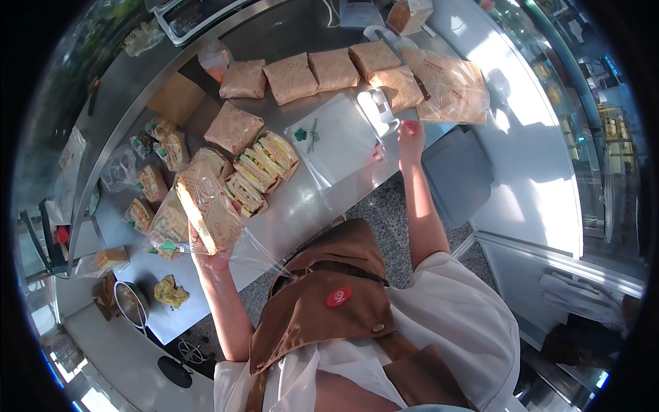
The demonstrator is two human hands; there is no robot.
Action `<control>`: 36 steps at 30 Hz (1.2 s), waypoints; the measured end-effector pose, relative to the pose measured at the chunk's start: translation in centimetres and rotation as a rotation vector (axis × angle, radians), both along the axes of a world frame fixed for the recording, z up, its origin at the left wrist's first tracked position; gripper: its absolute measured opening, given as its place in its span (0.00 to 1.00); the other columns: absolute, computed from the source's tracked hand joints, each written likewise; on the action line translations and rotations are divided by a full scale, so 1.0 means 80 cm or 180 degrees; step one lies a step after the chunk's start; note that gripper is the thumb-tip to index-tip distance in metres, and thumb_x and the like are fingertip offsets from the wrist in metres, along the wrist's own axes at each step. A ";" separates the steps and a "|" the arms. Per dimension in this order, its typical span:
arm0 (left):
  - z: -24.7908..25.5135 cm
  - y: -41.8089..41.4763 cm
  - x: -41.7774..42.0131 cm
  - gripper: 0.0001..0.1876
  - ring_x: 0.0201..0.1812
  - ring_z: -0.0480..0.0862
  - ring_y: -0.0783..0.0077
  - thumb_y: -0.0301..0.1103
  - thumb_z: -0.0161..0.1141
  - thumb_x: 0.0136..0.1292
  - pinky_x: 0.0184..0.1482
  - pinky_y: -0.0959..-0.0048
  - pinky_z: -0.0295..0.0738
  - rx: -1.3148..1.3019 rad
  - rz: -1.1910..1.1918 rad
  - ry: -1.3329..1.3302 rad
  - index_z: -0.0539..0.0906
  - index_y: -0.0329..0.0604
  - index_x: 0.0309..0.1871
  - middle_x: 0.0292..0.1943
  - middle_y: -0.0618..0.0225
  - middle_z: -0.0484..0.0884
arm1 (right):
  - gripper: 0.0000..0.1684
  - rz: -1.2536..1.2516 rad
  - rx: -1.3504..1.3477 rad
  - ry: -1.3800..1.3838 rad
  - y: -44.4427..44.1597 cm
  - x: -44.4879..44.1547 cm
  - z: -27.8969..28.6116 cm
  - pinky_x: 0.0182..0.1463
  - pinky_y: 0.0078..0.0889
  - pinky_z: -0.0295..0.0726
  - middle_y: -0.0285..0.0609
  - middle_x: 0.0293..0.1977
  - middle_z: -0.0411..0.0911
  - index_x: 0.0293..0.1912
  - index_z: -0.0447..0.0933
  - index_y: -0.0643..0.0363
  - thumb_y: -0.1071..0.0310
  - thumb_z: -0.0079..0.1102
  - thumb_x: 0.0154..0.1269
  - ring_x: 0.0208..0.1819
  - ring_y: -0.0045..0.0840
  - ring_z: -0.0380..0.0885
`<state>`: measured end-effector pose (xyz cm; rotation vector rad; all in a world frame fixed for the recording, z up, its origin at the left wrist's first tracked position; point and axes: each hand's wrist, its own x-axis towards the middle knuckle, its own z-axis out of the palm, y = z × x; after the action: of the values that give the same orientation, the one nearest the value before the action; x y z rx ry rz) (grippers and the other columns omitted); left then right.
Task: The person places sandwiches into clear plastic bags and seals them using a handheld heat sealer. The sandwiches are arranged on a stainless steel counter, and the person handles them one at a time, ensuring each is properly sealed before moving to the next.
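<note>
My left hand grips a sandwich half wrapped in brown printed paper inside a clear plastic bag, its cut face turned up. Loose film from that bag trails to the right. Beside it, several cut sandwiches stand in brown paper with their fillings showing. My right hand is at the table's front edge, fingers curled, by a white dispenser; whether it pinches anything is too small to tell. Left of the dispenser lies a stack of clear printed bags.
Several paper-wrapped parcels line the back of the steel table. A large bagged parcel lies at right. Bagged sandwich halves sit at left, near a yellow cloth and a metal bowl. A grey bin stands below right.
</note>
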<state>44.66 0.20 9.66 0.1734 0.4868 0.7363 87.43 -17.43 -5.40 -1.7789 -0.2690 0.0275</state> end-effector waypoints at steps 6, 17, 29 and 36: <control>0.052 -0.003 0.046 0.25 0.46 0.76 0.56 0.41 0.63 0.57 0.59 0.57 0.68 -0.0003 0.0134 0.0286 0.74 0.31 0.52 0.43 0.53 0.77 | 0.11 0.1038 -0.1008 0.1715 0.004 0.075 0.002 0.26 0.15 0.67 0.29 0.30 0.77 0.45 0.77 0.53 0.60 0.57 0.66 0.24 0.12 0.69; 0.090 -0.006 0.089 0.14 0.39 0.76 0.72 0.38 0.60 0.60 0.49 0.70 0.69 -0.0205 0.0113 0.0502 0.75 0.38 0.43 0.36 0.66 0.77 | 0.05 0.1316 0.1738 0.2445 -0.034 0.033 0.009 0.53 0.30 0.79 0.42 0.34 0.76 0.34 0.72 0.63 0.72 0.57 0.66 0.40 0.25 0.78; 0.124 -0.024 0.113 0.15 0.47 0.74 0.68 0.37 0.63 0.57 0.57 0.67 0.66 -0.0112 0.0276 0.0094 0.75 0.42 0.43 0.35 0.69 0.78 | 0.08 0.0959 0.0501 0.1937 -0.026 -0.007 0.000 0.41 0.17 0.72 0.32 0.36 0.75 0.43 0.74 0.56 0.63 0.57 0.69 0.37 0.15 0.74; 0.113 -0.032 0.118 0.13 0.47 0.74 0.74 0.41 0.62 0.58 0.60 0.69 0.59 0.0400 -0.0081 0.0255 0.77 0.48 0.43 0.34 0.79 0.81 | 0.07 0.2825 0.3064 0.3790 0.049 -0.149 0.166 0.35 0.18 0.66 0.34 0.30 0.70 0.44 0.74 0.64 0.72 0.53 0.69 0.30 0.15 0.65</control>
<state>54.07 -2.34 18.73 0.3269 0.5139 0.7374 75.54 -13.52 7.85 -0.3832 -0.1210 1.3042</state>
